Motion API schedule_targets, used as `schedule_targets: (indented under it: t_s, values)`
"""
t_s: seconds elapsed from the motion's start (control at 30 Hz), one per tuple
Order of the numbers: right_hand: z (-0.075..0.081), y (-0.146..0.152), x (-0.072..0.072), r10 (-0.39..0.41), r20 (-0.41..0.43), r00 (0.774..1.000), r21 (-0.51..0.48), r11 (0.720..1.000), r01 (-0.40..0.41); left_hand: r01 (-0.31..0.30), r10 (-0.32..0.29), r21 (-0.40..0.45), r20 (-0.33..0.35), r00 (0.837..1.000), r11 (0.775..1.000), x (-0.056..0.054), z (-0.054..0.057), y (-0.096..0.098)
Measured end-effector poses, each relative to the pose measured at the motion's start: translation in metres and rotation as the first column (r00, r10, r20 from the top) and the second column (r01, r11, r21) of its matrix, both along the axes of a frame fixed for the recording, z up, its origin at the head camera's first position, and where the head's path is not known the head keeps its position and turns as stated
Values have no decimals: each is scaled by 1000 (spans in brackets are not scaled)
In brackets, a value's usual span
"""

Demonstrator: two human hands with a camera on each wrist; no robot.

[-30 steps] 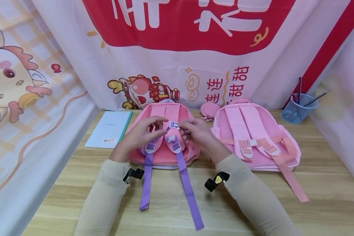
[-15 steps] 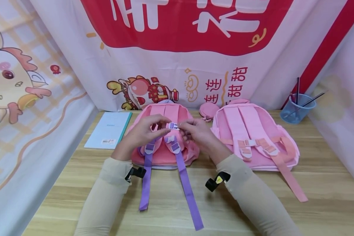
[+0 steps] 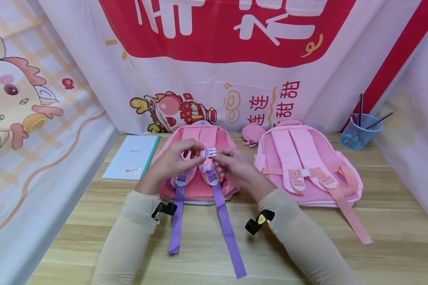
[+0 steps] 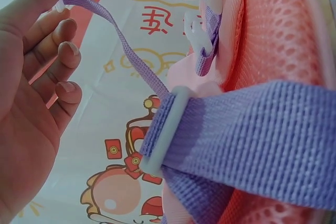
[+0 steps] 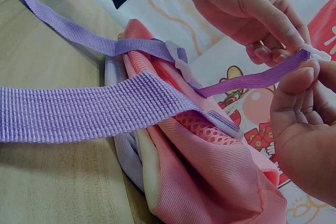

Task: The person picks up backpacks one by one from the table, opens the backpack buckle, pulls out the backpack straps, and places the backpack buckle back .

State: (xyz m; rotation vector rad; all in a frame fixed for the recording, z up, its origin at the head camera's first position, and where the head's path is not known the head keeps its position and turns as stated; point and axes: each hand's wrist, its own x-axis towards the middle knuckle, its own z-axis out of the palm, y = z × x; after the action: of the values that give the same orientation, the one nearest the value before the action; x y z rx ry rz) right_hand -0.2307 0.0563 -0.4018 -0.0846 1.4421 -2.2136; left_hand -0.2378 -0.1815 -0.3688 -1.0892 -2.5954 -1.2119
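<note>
A white pronged buckle (image 3: 210, 152) on a thin purple strap (image 4: 126, 43) is held up over a pink backpack (image 3: 221, 138), prongs to the right. My left hand (image 3: 171, 158) pinches the buckle's strap end between thumb and forefinger, its other fingers loosely bent in the left wrist view. My right hand (image 3: 237, 166) pinches at the buckle from the right, thumb and forefinger together just below its prongs; its fingertips partly cover it in the right wrist view. Another white clip (image 4: 197, 35) sits on the backpack's other shoulder strap. Two purple webbing tails (image 3: 228, 229) hang toward me.
A second pink backpack (image 3: 328, 146) with orange-pink straps lies to the right, a round pink pouch (image 3: 253, 132) beside it. A pale blue notebook (image 3: 130, 156) lies left. A blue cup (image 3: 362, 132) with pens stands at the back right of the wooden table (image 3: 128, 245).
The buckle has come level and turned so its prongs show. My right fingers have slid down from its right end to below the prongs. My left hand keeps its pinch.
</note>
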Motion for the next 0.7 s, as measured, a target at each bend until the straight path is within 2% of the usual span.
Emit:
schedule_targets:
  t_s: [0.7]
  values:
    - [2,-1,1,30,-35,999,41,999,-28,1,-1,-5,-10,1000,1000,-1,-3,0]
